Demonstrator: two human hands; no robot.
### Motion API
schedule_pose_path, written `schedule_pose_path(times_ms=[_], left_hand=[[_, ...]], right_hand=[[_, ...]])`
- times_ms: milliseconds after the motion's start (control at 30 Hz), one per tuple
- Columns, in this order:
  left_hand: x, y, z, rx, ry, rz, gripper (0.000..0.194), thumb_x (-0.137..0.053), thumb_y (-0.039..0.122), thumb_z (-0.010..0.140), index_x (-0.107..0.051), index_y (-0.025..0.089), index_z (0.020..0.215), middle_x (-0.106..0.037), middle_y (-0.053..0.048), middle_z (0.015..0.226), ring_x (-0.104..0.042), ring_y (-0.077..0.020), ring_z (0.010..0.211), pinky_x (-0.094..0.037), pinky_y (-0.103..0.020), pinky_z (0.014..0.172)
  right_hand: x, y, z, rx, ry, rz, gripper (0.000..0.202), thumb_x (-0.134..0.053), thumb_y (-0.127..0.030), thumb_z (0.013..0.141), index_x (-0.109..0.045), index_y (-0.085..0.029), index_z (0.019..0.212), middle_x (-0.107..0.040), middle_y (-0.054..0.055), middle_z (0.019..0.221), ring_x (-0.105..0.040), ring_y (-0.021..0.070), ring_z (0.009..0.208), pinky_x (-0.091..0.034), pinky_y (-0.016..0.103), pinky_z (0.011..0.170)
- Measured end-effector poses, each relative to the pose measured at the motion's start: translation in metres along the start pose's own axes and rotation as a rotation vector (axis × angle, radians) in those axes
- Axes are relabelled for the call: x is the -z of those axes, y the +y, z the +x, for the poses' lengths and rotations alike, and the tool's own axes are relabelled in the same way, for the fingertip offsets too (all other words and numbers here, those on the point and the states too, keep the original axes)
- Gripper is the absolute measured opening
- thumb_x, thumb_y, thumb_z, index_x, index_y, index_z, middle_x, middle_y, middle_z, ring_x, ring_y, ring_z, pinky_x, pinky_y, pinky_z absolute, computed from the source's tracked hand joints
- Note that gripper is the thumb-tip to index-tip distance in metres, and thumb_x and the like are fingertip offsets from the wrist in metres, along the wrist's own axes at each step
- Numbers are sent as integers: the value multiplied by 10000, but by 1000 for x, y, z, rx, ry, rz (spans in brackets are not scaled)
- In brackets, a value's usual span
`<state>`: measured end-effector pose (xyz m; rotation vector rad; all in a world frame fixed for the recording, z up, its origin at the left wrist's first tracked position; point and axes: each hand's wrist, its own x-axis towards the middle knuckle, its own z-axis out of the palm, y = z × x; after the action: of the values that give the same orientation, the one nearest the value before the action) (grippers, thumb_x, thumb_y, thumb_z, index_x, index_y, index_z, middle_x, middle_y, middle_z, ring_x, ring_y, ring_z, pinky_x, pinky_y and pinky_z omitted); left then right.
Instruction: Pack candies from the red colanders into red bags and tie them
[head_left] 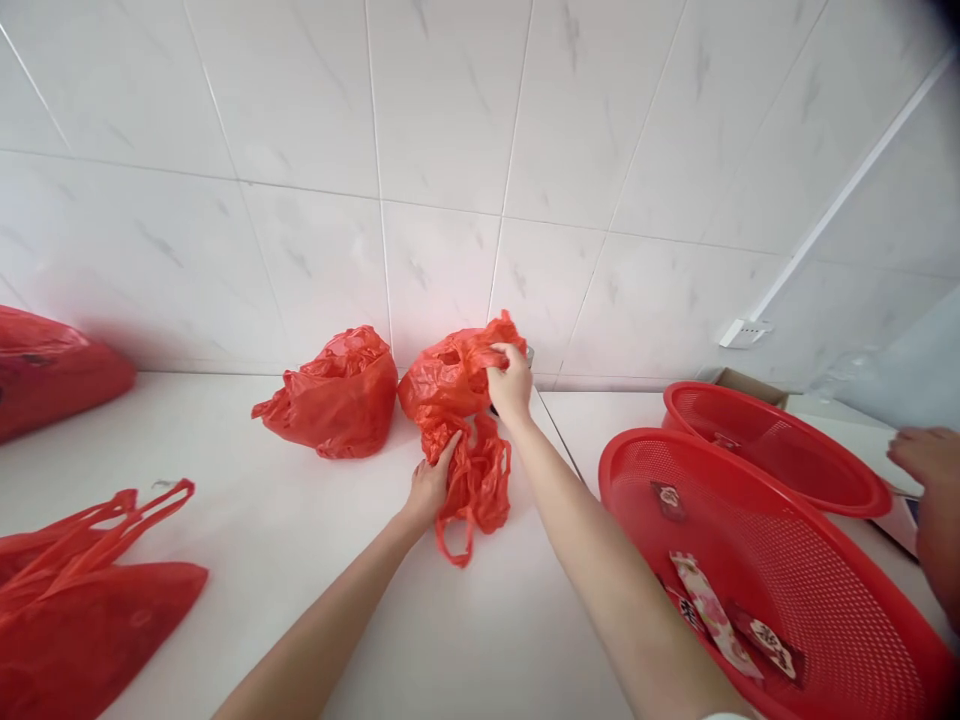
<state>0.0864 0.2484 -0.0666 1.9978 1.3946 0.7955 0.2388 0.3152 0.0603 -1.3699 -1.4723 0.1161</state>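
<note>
Crumpled red plastic bags lie before me on the white table. My right hand [511,384] pinches the gathered top of a red plastic bag [442,375] by the wall. Nearer to me, my left hand [430,487] is closed on a limp red plastic bag [487,480] whose handle loop hangs toward me. Its thumb lies over the plastic, and the other fingers are partly hidden. Whether the two pieces of plastic belong to one bag, I cannot tell. To their left stands a full red bag [341,400], touched by neither hand.
Large red perforated baskets [637,445] stand at the right, the nearer holding several small wrapped packets [712,610]. More filled red bags [112,620] lie at the left. A tiled wall [442,260] closes off the back. Another person's hand [930,460] shows at the right edge.
</note>
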Motion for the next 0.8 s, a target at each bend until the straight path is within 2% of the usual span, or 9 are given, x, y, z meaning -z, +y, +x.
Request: schedule_pose_path(times_ms=[100,200,300,367,467,567,633,700,800], left_hand=[[3,3,-21,-4,8,-16,904,-543,94,783,-109,231,1564,-445,-143,1488,-429,-296,1342,-397,-434,1047],[17,11,-49,39,-51,-16,817,-475,120,819,-152,250,1559,-570,-135,1367,-511,-287,1273,-430,-435,996],[33,24,-78,82,-153,-1,617,-421,259,909,-295,331,1508,-705,-76,1125,-644,-285,1057,-472,-450,902],[39,32,-94,99,-182,47,540,-414,352,931,-358,366,1468,-696,-64,1131,-661,-282,980,-484,-452,863],[38,36,-109,60,-32,154,523,-457,399,917,-402,337,1433,-586,-103,1260,-615,-292,1054,-488,-463,870],[31,31,-112,12,314,254,515,-509,400,899,-455,260,1391,-505,-150,1233,-540,-318,1135,-480,-492,897],[22,27,-109,-13,437,320,544,-563,415,873,-470,250,1383,-480,-159,1232,-507,-334,1150,-474,-514,902],[9,25,-101,-66,369,385,594,-648,406,816,-492,285,1375,-451,-159,1315,-479,-359,1177,-459,-549,912],[-16,26,-78,-175,158,412,607,-732,305,741,-563,308,1324,-416,-147,1434,-430,-402,1255,-404,-596,975]], right_hand=[[31,3,-25,32,229,115,348,-411,-163,828,-513,-187,1161,-589,87,1218,-541,177,1160,-412,327,1011],[54,11,-64,27,383,342,327,-470,-176,809,-523,-198,1131,-601,79,1165,-583,178,1086,-463,325,943],[67,19,-97,-74,323,457,368,-533,-219,817,-518,-215,1185,-610,85,1199,-614,182,1037,-516,298,818],[74,21,-114,-126,251,474,396,-560,-250,818,-527,-216,1210,-614,97,1219,-624,197,1027,-532,294,753],[85,20,-133,-147,197,490,405,-546,-216,809,-563,-214,1214,-612,99,1243,-606,213,1097,-535,317,805],[96,16,-149,-151,239,457,420,-504,-167,803,-581,-220,1213,-600,87,1271,-562,213,1186,-498,355,934],[101,15,-159,-160,246,440,416,-485,-161,807,-583,-221,1207,-601,83,1263,-557,212,1192,-483,378,972],[102,18,-168,-169,228,451,402,-483,-166,815,-582,-222,1200,-608,82,1239,-570,212,1173,-486,389,977],[97,24,-184,-196,205,454,385,-496,-191,846,-573,-234,1221,-602,82,1262,-571,212,1183,-493,388,980]])
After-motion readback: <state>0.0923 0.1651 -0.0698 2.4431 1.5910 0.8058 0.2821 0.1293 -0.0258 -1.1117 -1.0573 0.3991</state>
